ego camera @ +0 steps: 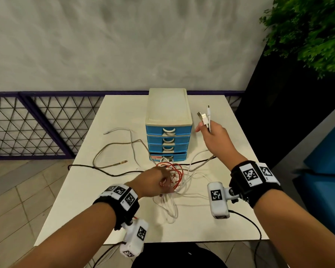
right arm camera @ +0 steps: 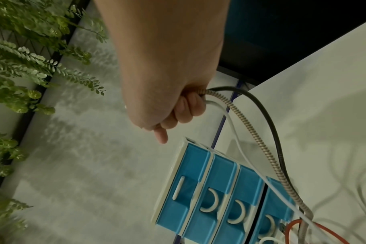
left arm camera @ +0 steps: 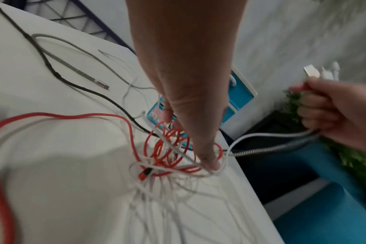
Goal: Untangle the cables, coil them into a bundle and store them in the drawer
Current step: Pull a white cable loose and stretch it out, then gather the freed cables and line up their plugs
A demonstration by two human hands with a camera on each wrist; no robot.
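Right under the left hand (ego camera: 156,181) lies the tangle of cables (ego camera: 175,176) on the table (ego camera: 211,225), its fingertips pinching red and white loops. Beyond it stands the drawer unit (ego camera: 168,136). Raised beside that, the right hand (ego camera: 215,136) grips white, braided and black cable ends.

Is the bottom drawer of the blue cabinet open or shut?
Slightly open: the bottom drawer sticks out past the three above it, a dark gap showing along its top edge.

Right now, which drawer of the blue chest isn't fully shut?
The bottom drawer of the drawer chest: it juts out slightly, with a dark gap above; the three above sit flush.
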